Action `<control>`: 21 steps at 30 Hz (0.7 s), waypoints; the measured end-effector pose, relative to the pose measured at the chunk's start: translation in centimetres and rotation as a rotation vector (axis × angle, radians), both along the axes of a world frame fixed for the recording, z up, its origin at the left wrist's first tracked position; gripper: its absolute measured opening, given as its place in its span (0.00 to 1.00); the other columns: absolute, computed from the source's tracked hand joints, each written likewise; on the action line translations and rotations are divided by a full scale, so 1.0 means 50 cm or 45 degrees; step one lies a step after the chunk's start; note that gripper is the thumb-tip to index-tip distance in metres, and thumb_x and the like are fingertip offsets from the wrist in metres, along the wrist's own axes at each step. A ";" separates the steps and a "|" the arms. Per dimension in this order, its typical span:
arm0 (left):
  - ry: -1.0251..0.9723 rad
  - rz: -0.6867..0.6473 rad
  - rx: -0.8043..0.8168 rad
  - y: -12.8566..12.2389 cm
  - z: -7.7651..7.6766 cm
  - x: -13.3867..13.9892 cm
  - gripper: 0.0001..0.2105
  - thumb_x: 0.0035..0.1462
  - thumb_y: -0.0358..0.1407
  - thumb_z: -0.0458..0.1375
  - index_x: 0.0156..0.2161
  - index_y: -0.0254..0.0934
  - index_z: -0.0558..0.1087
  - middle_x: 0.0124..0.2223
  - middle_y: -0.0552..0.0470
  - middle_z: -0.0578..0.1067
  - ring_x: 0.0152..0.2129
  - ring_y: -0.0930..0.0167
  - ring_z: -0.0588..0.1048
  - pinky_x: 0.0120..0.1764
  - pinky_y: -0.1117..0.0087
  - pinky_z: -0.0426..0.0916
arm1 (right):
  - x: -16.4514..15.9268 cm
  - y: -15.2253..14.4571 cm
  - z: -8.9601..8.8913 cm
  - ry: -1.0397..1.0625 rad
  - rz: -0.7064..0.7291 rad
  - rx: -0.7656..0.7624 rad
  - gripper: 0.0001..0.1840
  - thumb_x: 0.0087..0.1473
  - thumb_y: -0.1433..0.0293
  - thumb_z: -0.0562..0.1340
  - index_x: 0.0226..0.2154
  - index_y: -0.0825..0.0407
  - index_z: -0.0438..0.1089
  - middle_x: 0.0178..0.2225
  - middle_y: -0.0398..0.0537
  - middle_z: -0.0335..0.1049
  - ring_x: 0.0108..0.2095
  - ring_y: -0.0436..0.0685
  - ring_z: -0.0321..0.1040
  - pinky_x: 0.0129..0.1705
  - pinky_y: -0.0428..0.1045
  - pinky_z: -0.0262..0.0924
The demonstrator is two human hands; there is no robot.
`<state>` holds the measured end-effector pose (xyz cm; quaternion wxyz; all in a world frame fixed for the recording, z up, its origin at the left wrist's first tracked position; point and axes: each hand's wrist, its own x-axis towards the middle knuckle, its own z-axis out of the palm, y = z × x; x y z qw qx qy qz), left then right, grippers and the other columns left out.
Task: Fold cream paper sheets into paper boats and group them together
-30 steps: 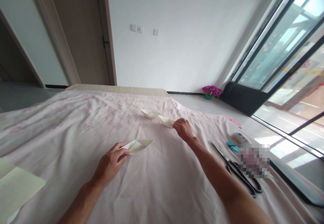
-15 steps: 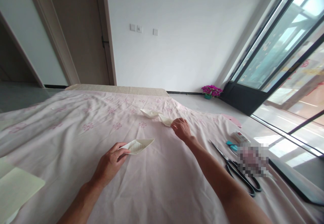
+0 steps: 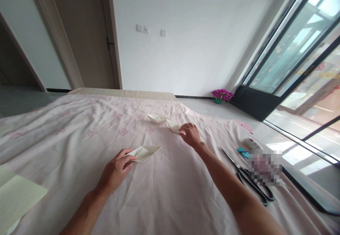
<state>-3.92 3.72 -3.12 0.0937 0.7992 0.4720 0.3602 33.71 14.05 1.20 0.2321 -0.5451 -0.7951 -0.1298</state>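
A: What's new w/ the hands?
B: L hand (image 3: 117,169) unmoved, pinching a cream folded-paper boat (image 3: 146,153) on the pale-pink flowered cloth (image 3: 164,192). R hand (image 3: 191,134) shifts slightly, baring more tip on a second cream folded-paper boat (image 3: 173,126), so that one looks set down; can't tell if it's gripped.
A: & the room?
B: Black-handled metal scissors (image 3: 239,168) at R, white wall (image 3: 186,58) & flat brown door (image 3: 82,33) beyond.

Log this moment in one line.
left hand: holding paper boat | right hand: at end of second boat | third boat: just beyond | scissors: at right
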 end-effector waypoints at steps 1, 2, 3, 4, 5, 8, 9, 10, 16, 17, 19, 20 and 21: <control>0.002 0.001 0.000 0.000 0.000 0.000 0.10 0.57 0.31 0.54 0.40 0.45 0.75 0.49 0.53 0.73 0.38 0.72 0.75 0.42 0.74 0.71 | 0.000 -0.002 0.002 0.004 -0.003 -0.002 0.08 0.50 0.69 0.65 0.37 0.48 0.73 0.41 0.49 0.72 0.45 0.61 0.61 0.46 0.55 0.53; 0.006 0.001 0.000 0.000 0.000 0.000 0.10 0.57 0.31 0.54 0.40 0.45 0.75 0.49 0.52 0.72 0.39 0.72 0.75 0.43 0.73 0.71 | -0.002 -0.006 0.006 0.008 -0.006 0.000 0.10 0.49 0.71 0.65 0.38 0.48 0.73 0.43 0.49 0.72 0.46 0.61 0.61 0.46 0.55 0.53; 0.010 0.001 0.002 0.000 0.001 -0.001 0.09 0.57 0.31 0.54 0.40 0.44 0.75 0.49 0.52 0.72 0.40 0.71 0.75 0.43 0.73 0.71 | -0.006 -0.011 0.011 0.016 -0.012 0.008 0.13 0.48 0.73 0.65 0.39 0.48 0.73 0.45 0.49 0.71 0.47 0.62 0.60 0.47 0.56 0.53; 0.014 0.000 0.005 0.000 0.001 -0.001 0.09 0.58 0.31 0.54 0.40 0.44 0.75 0.50 0.52 0.72 0.40 0.71 0.75 0.44 0.72 0.71 | -0.012 -0.018 0.018 0.032 -0.022 0.021 0.16 0.47 0.75 0.64 0.41 0.48 0.73 0.47 0.49 0.70 0.48 0.63 0.59 0.48 0.56 0.53; 0.017 -0.002 0.011 0.000 0.002 -0.001 0.09 0.58 0.32 0.54 0.40 0.44 0.75 0.50 0.51 0.71 0.41 0.71 0.74 0.44 0.71 0.70 | -0.023 -0.027 0.026 0.060 -0.030 0.035 0.19 0.46 0.77 0.63 0.43 0.48 0.72 0.49 0.50 0.68 0.50 0.64 0.58 0.49 0.57 0.53; 0.019 0.008 0.063 -0.002 0.007 0.000 0.08 0.59 0.33 0.53 0.39 0.43 0.75 0.51 0.51 0.70 0.45 0.69 0.73 0.47 0.68 0.70 | -0.079 -0.061 0.058 0.236 0.021 -0.018 0.20 0.47 0.78 0.59 0.44 0.47 0.72 0.50 0.50 0.67 0.51 0.63 0.59 0.51 0.57 0.53; 0.021 0.013 0.084 -0.005 0.010 0.001 0.08 0.59 0.33 0.53 0.38 0.43 0.75 0.52 0.50 0.70 0.46 0.69 0.72 0.48 0.67 0.70 | -0.105 -0.073 0.070 0.307 0.105 -0.106 0.19 0.49 0.76 0.58 0.44 0.47 0.72 0.48 0.49 0.69 0.49 0.61 0.61 0.50 0.56 0.56; 0.024 0.016 0.104 -0.009 0.013 0.003 0.08 0.60 0.34 0.53 0.38 0.43 0.75 0.53 0.50 0.70 0.47 0.68 0.72 0.48 0.67 0.70 | -0.133 -0.086 0.081 0.358 0.220 -0.235 0.19 0.51 0.73 0.59 0.47 0.46 0.70 0.47 0.48 0.69 0.47 0.59 0.64 0.48 0.54 0.58; 0.018 -0.029 0.197 -0.045 0.048 0.015 0.10 0.62 0.34 0.50 0.37 0.42 0.75 0.57 0.51 0.67 0.49 0.68 0.70 0.49 0.64 0.70 | -0.264 -0.141 0.114 0.216 0.485 -0.581 0.28 0.47 0.64 0.65 0.53 0.44 0.67 0.47 0.47 0.71 0.47 0.61 0.65 0.46 0.52 0.58; -0.006 -0.029 0.207 -0.050 0.055 0.017 0.10 0.62 0.34 0.51 0.38 0.42 0.75 0.57 0.51 0.66 0.49 0.67 0.70 0.50 0.64 0.69 | -0.274 -0.146 0.111 0.227 0.483 -0.670 0.24 0.48 0.65 0.64 0.50 0.44 0.70 0.43 0.46 0.73 0.43 0.59 0.68 0.43 0.50 0.59; -0.088 -0.008 0.219 -0.058 0.070 0.020 0.09 0.61 0.34 0.52 0.41 0.44 0.75 0.57 0.50 0.66 0.50 0.67 0.69 0.51 0.63 0.68 | -0.284 -0.156 0.101 0.330 0.453 -0.846 0.16 0.49 0.69 0.61 0.43 0.45 0.74 0.34 0.43 0.75 0.34 0.55 0.69 0.34 0.47 0.57; -0.155 0.013 0.223 -0.061 0.076 0.023 0.09 0.61 0.35 0.53 0.44 0.44 0.74 0.58 0.49 0.65 0.51 0.66 0.69 0.52 0.63 0.68 | -0.288 -0.162 0.093 0.414 0.432 -0.910 0.14 0.49 0.71 0.60 0.38 0.47 0.76 0.30 0.42 0.74 0.30 0.53 0.67 0.31 0.46 0.55; -0.252 0.046 0.222 -0.063 0.081 0.027 0.12 0.60 0.35 0.54 0.48 0.44 0.72 0.58 0.47 0.64 0.51 0.66 0.69 0.52 0.62 0.68 | -0.291 -0.170 0.085 0.516 0.411 -0.954 0.12 0.48 0.72 0.59 0.34 0.48 0.76 0.27 0.41 0.72 0.28 0.52 0.66 0.28 0.45 0.53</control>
